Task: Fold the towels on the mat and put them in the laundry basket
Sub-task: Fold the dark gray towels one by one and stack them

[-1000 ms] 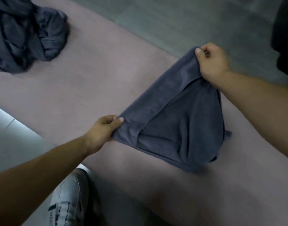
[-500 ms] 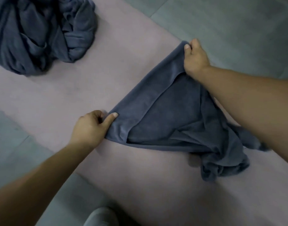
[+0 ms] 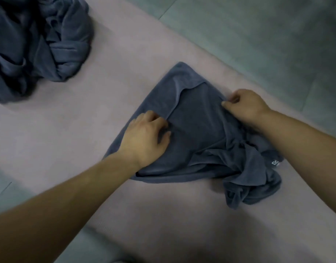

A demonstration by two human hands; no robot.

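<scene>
Slate-blue towel [image 3: 197,133], apex far, tail near-right

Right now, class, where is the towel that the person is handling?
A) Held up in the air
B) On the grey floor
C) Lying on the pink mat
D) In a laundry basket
C: the towel lies on the mat, with the left hand and right hand on it.

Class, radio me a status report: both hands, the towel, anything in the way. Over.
Left hand grips towel at fold; right hand pinches its edge. Towel on mat, part folded, one end bunched. Pile far left, apart from towel.
</scene>
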